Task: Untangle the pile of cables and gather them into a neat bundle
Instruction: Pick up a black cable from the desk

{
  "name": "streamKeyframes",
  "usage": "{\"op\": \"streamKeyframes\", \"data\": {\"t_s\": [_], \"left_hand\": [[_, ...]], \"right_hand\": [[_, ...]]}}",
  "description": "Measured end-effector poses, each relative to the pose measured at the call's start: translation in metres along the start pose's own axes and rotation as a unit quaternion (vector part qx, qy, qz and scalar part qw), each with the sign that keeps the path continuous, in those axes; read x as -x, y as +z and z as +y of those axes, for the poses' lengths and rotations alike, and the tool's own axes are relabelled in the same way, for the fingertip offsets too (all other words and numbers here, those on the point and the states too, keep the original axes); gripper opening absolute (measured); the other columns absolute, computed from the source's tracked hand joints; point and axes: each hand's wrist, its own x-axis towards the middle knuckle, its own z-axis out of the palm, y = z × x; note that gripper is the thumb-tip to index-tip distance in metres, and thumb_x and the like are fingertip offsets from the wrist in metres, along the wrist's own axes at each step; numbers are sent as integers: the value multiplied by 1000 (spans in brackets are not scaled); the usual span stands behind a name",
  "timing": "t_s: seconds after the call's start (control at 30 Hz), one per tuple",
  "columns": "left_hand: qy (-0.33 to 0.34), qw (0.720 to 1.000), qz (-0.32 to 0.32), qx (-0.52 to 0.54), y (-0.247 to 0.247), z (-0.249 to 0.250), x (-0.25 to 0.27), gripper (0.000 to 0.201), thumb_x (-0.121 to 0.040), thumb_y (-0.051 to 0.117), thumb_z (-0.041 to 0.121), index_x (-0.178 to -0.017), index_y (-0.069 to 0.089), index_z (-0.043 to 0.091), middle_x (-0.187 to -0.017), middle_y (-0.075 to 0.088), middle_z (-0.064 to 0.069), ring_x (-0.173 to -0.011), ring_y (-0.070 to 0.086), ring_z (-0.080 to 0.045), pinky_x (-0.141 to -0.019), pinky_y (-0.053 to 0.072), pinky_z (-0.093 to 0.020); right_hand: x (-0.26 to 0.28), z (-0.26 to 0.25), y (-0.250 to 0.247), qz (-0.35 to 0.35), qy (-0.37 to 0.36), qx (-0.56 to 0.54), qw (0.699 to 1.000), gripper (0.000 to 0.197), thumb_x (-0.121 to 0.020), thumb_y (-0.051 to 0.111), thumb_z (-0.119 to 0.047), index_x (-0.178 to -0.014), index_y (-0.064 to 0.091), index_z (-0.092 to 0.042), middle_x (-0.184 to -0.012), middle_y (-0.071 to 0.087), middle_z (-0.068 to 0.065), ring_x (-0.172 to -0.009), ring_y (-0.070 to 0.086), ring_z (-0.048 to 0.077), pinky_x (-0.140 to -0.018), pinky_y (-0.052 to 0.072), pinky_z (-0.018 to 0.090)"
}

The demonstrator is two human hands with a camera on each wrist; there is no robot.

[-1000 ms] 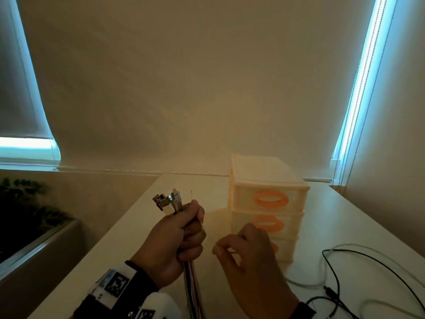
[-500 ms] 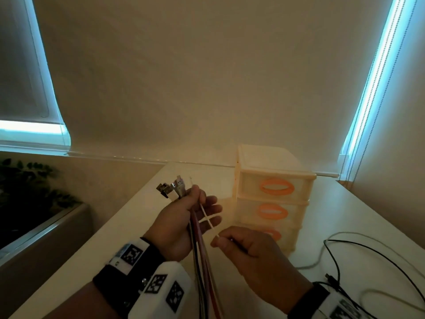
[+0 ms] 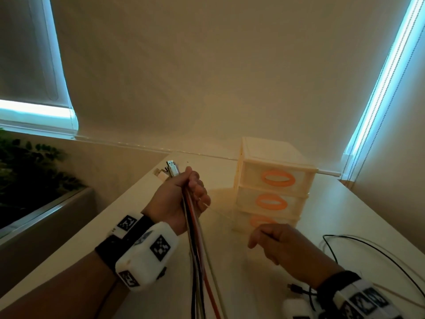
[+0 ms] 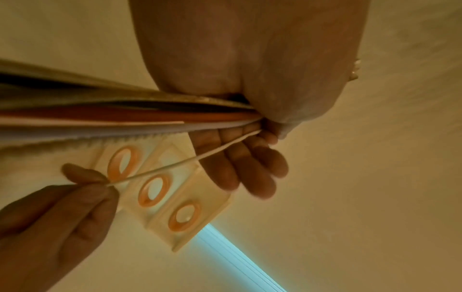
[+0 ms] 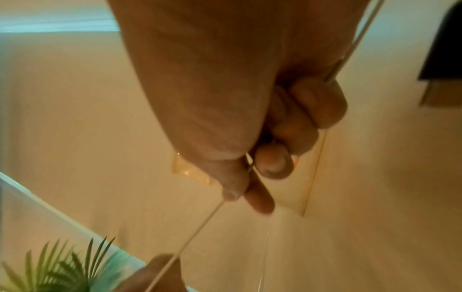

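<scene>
My left hand [image 3: 184,199] grips a bundle of cables [image 3: 199,256] upright above the table; black, red and white strands hang down from the fist. USB plugs [image 3: 172,168] stick out above the thumb. In the left wrist view the same bundle [image 4: 120,116] runs into the palm and the fingers [image 4: 245,164] curl below it. A thin white tie [image 4: 180,164] stretches taut from the left hand to my right hand [image 3: 271,240], which pinches it between thumb and forefinger. The right wrist view shows that pinch on the tie [image 5: 200,227] by the fingertips [image 5: 260,199].
A cream three-drawer organiser [image 3: 273,187] with orange handles stands on the white table [image 3: 115,226] just behind my hands. Loose black and white cables [image 3: 368,249] lie at the right. A plant [image 3: 30,171] sits lower left, off the table's edge.
My right hand has pulled away to the right and down, drawing the thin white tie taut. The left hand keeps its hold on the bundle and has closed its fingers more.
</scene>
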Motion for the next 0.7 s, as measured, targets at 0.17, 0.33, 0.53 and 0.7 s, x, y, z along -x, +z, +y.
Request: {"op": "streamKeyframes", "data": {"t_s": [0.17, 0.33, 0.53, 0.7], "left_hand": [[-149, 963, -209, -80, 11, -20, 16, 27, -105, 43, 29, -81, 43, 17, -49, 45, 5, -35, 43, -8, -37, 31, -22], [-219, 907, -211, -290, 10, -37, 23, 36, -102, 48, 36, -71, 49, 16, -95, 74, -22, -80, 74, -31, -63, 56, -29], [-79, 984, -85, -138, 15, -38, 15, 40, -108, 36, 31, -75, 43, 9, -99, 73, -24, -94, 73, -32, -110, 44, -51], [-31, 999, -24, -35, 9, -30, 7, 39, -106, 42, 35, -73, 47, 13, -69, 61, -4, -67, 68, -20, -58, 58, -29]], "right_hand": [[-5, 1, -7, 174, -18, 24, 984, 28, -93, 67, -39, -73, 70, -20, -58, 62, -10, -59, 56, 5, -59, 44, 24], [2, -18, 9, 296, -127, 37, 946, 18, -89, 68, -39, -77, 67, -25, -69, 66, -9, -69, 62, 3, -59, 45, 15], [13, -28, 26, 179, -255, -44, 949, 19, -94, 66, -18, -87, 72, -34, -80, 70, -8, -70, 65, 12, -62, 51, 18], [14, -17, 25, 36, -179, 53, 982, 14, -98, 59, -36, -91, 70, -36, -71, 66, -5, -68, 63, 10, -63, 50, 21]]}}
